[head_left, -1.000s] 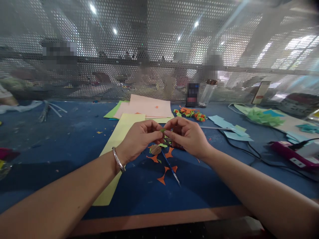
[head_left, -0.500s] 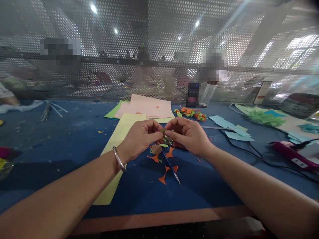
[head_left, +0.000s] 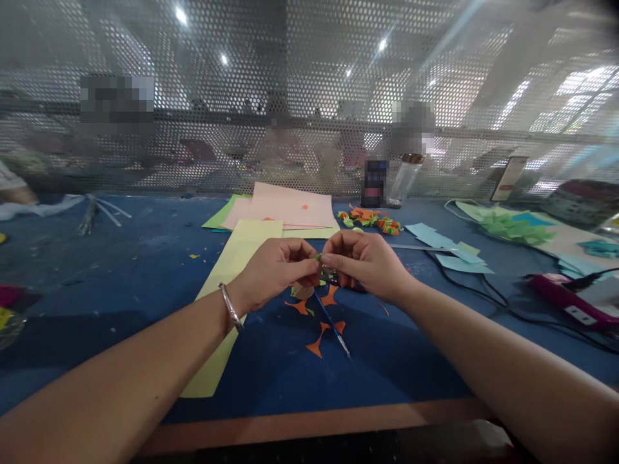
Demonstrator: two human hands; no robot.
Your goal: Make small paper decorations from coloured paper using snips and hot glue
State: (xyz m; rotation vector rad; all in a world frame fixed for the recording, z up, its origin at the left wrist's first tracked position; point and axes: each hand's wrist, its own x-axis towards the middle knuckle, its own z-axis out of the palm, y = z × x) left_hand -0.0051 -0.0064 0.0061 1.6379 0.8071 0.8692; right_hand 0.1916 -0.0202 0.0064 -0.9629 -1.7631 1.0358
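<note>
Both hands, left hand (head_left: 275, 267) and right hand (head_left: 365, 261), pinch green paper scrap (head_left: 316, 257); orange cutouts (head_left: 319, 322), blue tool (head_left: 331, 324) beneath.

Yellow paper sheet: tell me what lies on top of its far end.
A pink paper sheet overlaps the far end of the yellow paper sheet. The left hand covers part of its right edge, hiding what lies there.

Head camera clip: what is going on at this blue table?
A person pinches a small green paper piece between both hands, left hand and right hand meeting fingertip to fingertip above the blue table. Below them lie orange paper cutouts and a thin blue tool. A yellow sheet lies beside the left wrist.
</note>
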